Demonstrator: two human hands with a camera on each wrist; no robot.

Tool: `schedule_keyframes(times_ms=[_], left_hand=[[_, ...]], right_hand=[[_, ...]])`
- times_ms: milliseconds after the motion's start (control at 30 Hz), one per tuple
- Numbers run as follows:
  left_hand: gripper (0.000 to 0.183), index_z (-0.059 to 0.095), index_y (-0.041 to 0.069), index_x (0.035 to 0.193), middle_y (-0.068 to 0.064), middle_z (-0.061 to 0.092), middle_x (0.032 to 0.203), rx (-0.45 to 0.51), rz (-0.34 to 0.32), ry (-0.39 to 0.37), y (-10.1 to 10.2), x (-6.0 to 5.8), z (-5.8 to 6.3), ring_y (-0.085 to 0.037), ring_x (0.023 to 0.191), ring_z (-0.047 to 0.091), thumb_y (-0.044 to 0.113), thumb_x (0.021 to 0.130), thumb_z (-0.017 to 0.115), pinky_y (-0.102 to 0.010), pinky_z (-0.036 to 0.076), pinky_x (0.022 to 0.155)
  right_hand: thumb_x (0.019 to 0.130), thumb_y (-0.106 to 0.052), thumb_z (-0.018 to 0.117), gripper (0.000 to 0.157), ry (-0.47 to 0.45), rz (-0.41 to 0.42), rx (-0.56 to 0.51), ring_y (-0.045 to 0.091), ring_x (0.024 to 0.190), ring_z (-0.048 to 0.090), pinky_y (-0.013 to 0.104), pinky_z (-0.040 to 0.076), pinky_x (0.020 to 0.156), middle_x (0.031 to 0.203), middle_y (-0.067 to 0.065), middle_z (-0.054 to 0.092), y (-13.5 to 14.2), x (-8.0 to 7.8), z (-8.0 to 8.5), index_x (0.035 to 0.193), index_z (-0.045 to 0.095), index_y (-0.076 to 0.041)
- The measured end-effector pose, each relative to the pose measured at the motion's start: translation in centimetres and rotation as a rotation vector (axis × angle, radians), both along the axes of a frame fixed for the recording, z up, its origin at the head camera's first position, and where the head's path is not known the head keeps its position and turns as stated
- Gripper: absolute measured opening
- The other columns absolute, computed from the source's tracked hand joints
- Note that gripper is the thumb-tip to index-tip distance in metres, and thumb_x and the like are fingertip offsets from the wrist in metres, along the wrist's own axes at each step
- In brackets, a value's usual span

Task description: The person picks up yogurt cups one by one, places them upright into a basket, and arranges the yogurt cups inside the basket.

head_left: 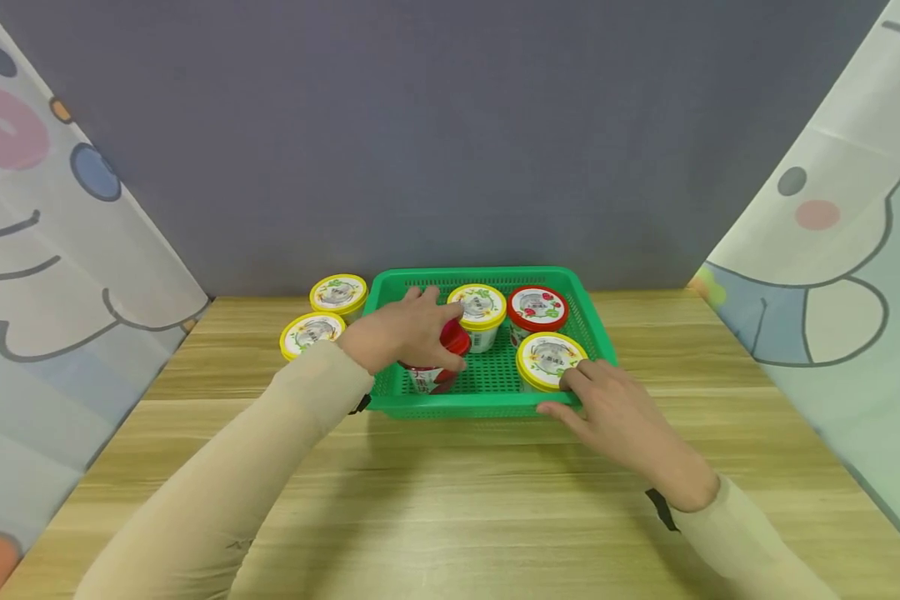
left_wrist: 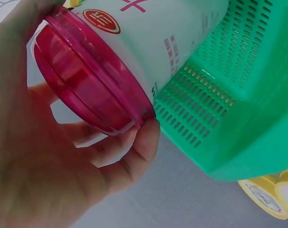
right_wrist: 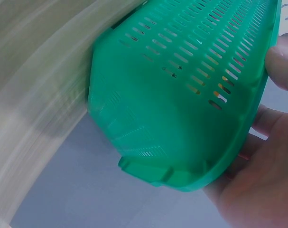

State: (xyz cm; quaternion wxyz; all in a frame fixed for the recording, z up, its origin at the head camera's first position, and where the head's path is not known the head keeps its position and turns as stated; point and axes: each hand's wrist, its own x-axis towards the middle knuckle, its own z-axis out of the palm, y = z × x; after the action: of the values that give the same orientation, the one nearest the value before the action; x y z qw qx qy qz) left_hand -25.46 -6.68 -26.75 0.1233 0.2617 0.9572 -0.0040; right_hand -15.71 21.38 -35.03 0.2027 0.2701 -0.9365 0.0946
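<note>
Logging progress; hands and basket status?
Left hand gripping red-lidded cup by lid. Right hand holding green basket rim. Yellow-lidded cup close by right hand.

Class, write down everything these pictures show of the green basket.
The green basket looks like plastic: rectangular, with rounded corners, a solid rim, slotted walls and a perforated floor. It stands upright on the wood-patterned table, open at the top, before the grey backdrop. Inside stand two yellow-lidded cups and a red-lidded cup; at its front left, the left grip holds a second red-lidded cup, tilted; whether that touches the basket is unclear. The right grip holds the front rim near the right corner.
</note>
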Motion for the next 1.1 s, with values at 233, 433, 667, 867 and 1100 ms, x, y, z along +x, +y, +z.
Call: schedule_keyframes(times_ms=[233, 433, 667, 867, 1100], left_hand=[[0.083, 0.037, 0.023, 0.157, -0.022, 0.020, 0.164, -0.021, -0.006, -0.024, 1.2, -0.3, -0.2, -0.047, 0.148, 0.021, 0.060, 0.089, 0.067, -0.054, 0.045, 0.106], [0.084, 0.036, 0.024, 0.158, -0.019, 0.031, 0.158, -0.043, -0.036, -0.006, 2.4, -0.2, -0.3, -0.041, 0.140, 0.032, 0.062, 0.089, 0.067, -0.051, 0.049, 0.101], [0.086, 0.034, 0.027, 0.159, -0.014, 0.032, 0.158, -0.054, -0.013, -0.034, 3.5, -0.2, -0.5, -0.037, 0.140, 0.031, 0.064, 0.088, 0.067, -0.050, 0.050, 0.100], [0.085, 0.036, 0.027, 0.158, -0.015, 0.033, 0.158, -0.064, -0.019, -0.028, 4.2, -0.3, -0.9, -0.036, 0.139, 0.033, 0.063, 0.088, 0.067, -0.048, 0.052, 0.098], [0.078, 0.042, 0.025, 0.153, -0.013, 0.038, 0.153, -0.068, -0.049, -0.022, 5.2, 0.0, -1.2, -0.035, 0.139, 0.034, 0.062, 0.089, 0.067, -0.044, 0.052, 0.096]], right_hand=[[0.084, -0.039, 0.082, 0.034, 0.000, 0.002, 0.005, 0.017, 0.074, 0.051, 0.035, 0.047, 0.067, 0.079, -0.006, 0.051, 0.1, -0.1, 0.0, 0.087, 0.063, -0.011], [0.084, -0.039, 0.082, 0.033, -0.010, 0.001, 0.005, 0.017, 0.075, 0.052, 0.036, 0.047, 0.069, 0.080, -0.005, 0.052, 0.1, -0.1, 0.0, 0.087, 0.063, -0.012], [0.087, -0.043, 0.079, 0.035, -0.028, -0.005, 0.011, 0.017, 0.075, 0.052, 0.036, 0.048, 0.070, 0.081, -0.004, 0.054, 0.0, -0.1, 0.1, 0.088, 0.064, -0.011], [0.089, -0.047, 0.076, 0.038, -0.019, -0.002, 0.010, 0.017, 0.076, 0.053, 0.036, 0.048, 0.069, 0.081, -0.005, 0.053, 0.0, -0.1, 0.1, 0.087, 0.063, -0.012], [0.092, -0.052, 0.071, 0.041, -0.009, 0.003, 0.002, 0.017, 0.075, 0.052, 0.035, 0.047, 0.068, 0.080, -0.005, 0.052, 0.1, -0.1, 0.0, 0.088, 0.062, -0.012]])
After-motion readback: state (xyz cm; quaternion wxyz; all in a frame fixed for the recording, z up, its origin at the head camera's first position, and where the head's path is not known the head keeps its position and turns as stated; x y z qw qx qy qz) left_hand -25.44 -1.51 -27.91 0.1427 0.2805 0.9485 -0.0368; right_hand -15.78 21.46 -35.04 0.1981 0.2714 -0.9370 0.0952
